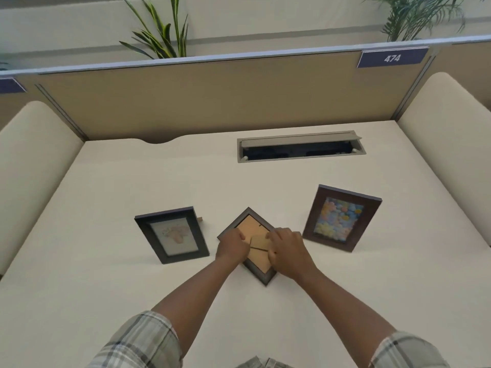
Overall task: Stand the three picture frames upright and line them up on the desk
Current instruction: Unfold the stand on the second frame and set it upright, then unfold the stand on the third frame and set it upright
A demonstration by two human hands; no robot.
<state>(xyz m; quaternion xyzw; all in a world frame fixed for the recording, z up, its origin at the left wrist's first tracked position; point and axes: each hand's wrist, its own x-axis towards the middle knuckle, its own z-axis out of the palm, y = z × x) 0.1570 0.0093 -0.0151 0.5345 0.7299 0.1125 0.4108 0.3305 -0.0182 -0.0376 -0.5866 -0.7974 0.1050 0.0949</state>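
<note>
Three dark wooden picture frames are on the cream desk [132, 301]. The left frame [172, 235], with a pale drawing, stands upright and leans back on its stand. The right frame [341, 217], with a colourful picture, also stands upright. The middle frame [251, 225] lies face down, turned like a diamond, its brown cardboard back showing. My left hand [231, 247] grips its left side. My right hand [288, 249] holds the cardboard stand flap on its back.
An open grey cable tray [300, 148] is set into the desk behind the frames. A tan partition [212, 94] labelled 474 closes the back, with cream side panels left and right. Plants rise behind the partition.
</note>
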